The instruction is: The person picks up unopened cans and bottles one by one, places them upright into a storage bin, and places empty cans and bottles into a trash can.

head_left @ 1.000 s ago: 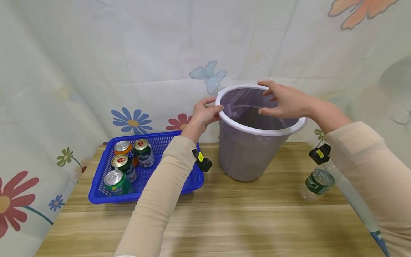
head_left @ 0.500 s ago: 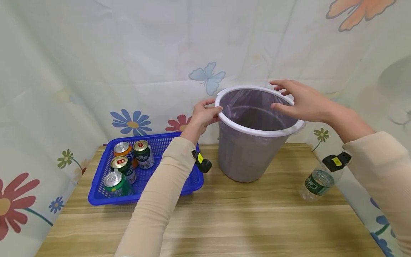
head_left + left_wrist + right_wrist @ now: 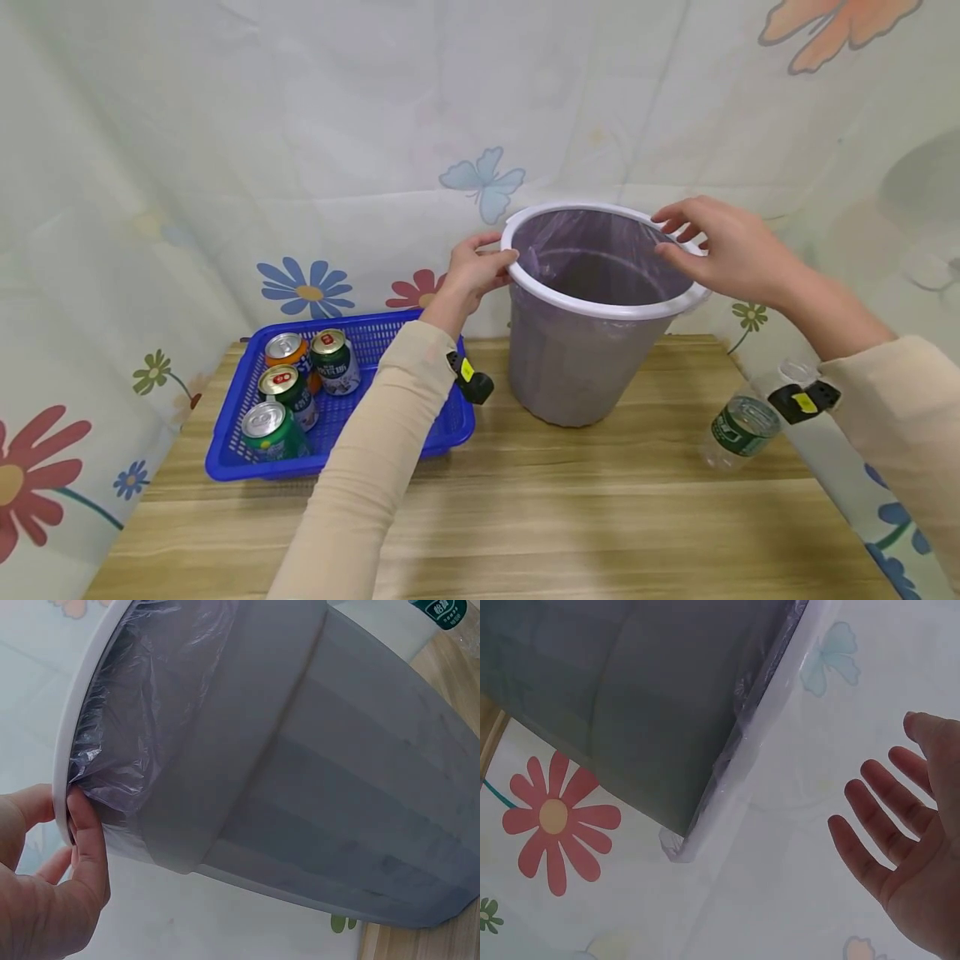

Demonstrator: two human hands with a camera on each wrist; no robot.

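In the head view a grey trash bin (image 3: pixel 570 367) with a white rim (image 3: pixel 592 308) stands on the table. A thin, clear purplish bag (image 3: pixel 551 237) lines its inside and shows below the rim on the outside. My left hand (image 3: pixel 471 273) pinches the rim at its left side. The left wrist view shows those fingers (image 3: pixel 91 844) tucked under the rim against the bag. Beside the rim's right part hovers my right hand (image 3: pixel 738 254), its fingers loosely bent. Apart from the rim in the right wrist view, this hand (image 3: pixel 922 847) holds nothing.
To the left lies a blue plastic basket (image 3: pixel 341 417) with several drink cans (image 3: pixel 336 362) grouped in its left half. A clear plastic bottle (image 3: pixel 742 425) with a green label stands at the right of the wooden table (image 3: pixel 555 517), partly behind my right wrist camera (image 3: pixel 806 402).
My right hand has moved rightward, from over the bin's opening to beside the right part of the rim. The left hand stays on the rim.
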